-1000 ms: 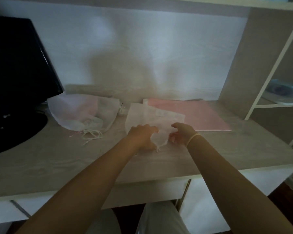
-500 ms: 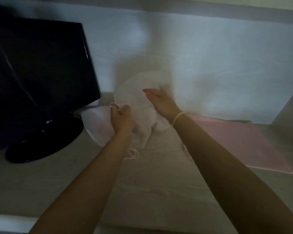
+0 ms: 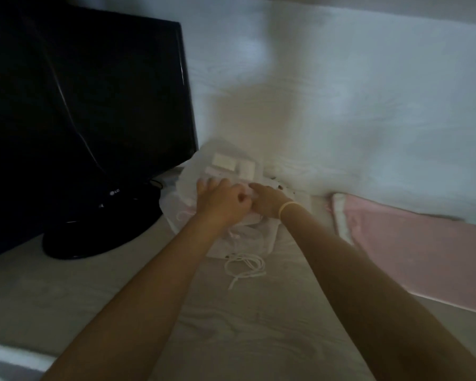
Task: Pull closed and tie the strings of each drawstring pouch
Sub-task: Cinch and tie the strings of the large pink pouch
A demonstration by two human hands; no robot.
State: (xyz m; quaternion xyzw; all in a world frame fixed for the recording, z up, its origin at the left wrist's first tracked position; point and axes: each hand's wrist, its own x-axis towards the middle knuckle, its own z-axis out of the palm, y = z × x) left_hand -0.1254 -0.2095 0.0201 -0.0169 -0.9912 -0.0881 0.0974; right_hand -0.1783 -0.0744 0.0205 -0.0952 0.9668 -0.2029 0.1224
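Here, nearest the viewer first:
Forearms: two bare arms reach forward from the bottom edge and converge toward the middle of the scene.
Desk (image 3: pixel 66 292): a pale wood-grain surface, dimly lit, running under everything.
Loose strings (image 3: pixel 245 266): a tangle of white cord lies on the desk between the forearms, just in front of the pouches; its far end runs up to the fabric.
Pouch pile (image 3: pixel 248 235): several thin, translucent white drawstring pouches lie overlapping, flat on the desk, just right of the monitor's base and against the back wall.
Left hand (image 3: pixel 221 202): rests on top of the pile with its fingers curled, knuckles up; it seems to bunch the fabric, but whether it truly grips cloth or string cannot be told.
Right hand (image 3: pixel 268 200): touches the left hand, fingers pointing left and tucked down onto the same fabric; what it pinches is hidden. A pale band circles its wrist.
White blocks (image 3: pixel 232 165): small rectangular white shapes show through the far pouch, beyond the hands.
Pink sheet (image 3: pixel 412 251): a flat pink sheet lies on the desk to the right, apart from the pile.
Monitor (image 3: pixel 88 100): a dark screen on a round black base fills the left side.
Wall (image 3: pixel 341 92): a plain, pale panel stands behind the desk.
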